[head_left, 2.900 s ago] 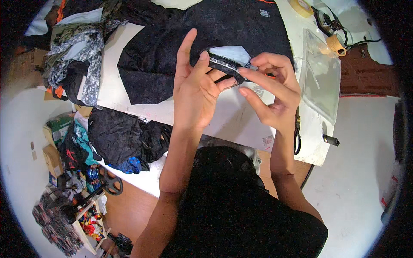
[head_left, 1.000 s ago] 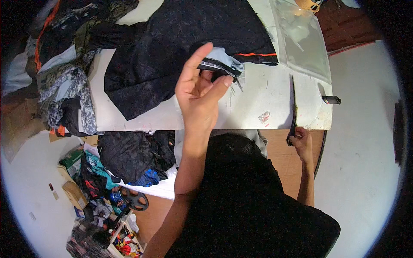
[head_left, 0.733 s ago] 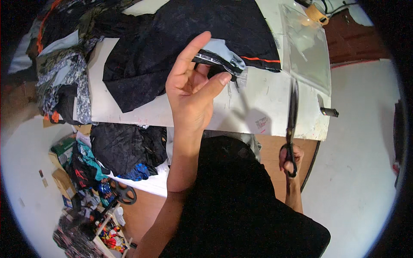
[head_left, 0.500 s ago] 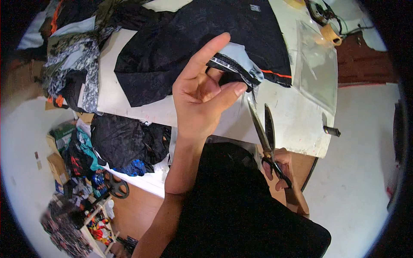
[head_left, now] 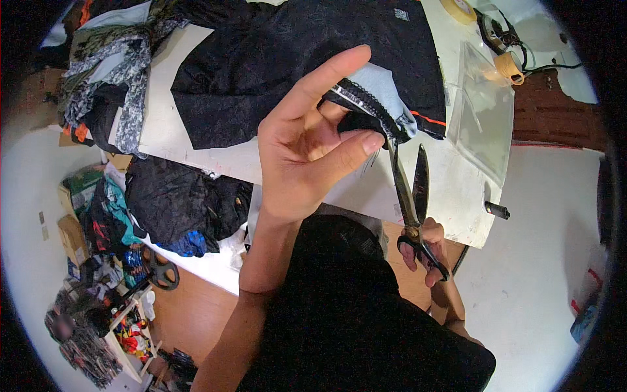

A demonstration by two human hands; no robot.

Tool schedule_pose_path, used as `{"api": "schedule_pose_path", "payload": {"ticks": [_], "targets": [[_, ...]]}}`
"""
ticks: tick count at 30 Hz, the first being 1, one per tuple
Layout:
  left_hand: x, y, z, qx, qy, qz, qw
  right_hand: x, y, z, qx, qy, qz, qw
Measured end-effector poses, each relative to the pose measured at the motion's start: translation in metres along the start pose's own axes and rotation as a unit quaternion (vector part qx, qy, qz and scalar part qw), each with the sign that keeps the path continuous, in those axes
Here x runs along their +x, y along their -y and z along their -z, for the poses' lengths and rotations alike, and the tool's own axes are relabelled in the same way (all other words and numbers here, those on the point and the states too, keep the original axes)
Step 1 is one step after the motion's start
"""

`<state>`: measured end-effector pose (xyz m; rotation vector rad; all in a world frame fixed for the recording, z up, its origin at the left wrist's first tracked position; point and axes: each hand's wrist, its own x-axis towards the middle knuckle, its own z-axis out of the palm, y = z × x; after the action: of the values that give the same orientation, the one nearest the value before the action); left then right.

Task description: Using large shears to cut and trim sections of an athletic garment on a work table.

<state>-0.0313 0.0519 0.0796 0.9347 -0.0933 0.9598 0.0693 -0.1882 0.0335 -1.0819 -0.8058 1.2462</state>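
Plastic sheet (head_left: 484,121) right of dark garment (head_left: 245,85), tape roll (head_left: 507,67), scissors (head_left: 411,231)

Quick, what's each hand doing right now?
Left hand: holding black-and-light-blue fabric.
Right hand: holding scissors, which are open.

The place looked like a small garment workshop. A broad white table (head_left: 460,193) bore a spread-out black garment (head_left: 241,85) and a pile of patterned clothes (head_left: 134,85), with large black-handled scissors (head_left: 410,230) open at a stitched cloth edge (head_left: 377,110). A roll of yellow tape (head_left: 460,10) lay near its far side; more dark clothing (head_left: 166,193) was heaped beside a cardboard box (head_left: 75,238).
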Motion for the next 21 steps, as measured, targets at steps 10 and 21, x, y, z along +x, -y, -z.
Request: {"api": "schedule_pose_path", "payload": {"ticks": [10,21], "targets": [[-0.0048,-0.0044,-0.0028,0.024,-0.017,0.03,0.999,0.0071,0.0031,0.003,-0.002,-0.008,0.048,0.999],[-0.0061,-0.0022,0.0028,0.01,0.024,0.008,1.0,0.0,-0.0008,0.005,-0.041,-0.017,0.124,0.991]]}}
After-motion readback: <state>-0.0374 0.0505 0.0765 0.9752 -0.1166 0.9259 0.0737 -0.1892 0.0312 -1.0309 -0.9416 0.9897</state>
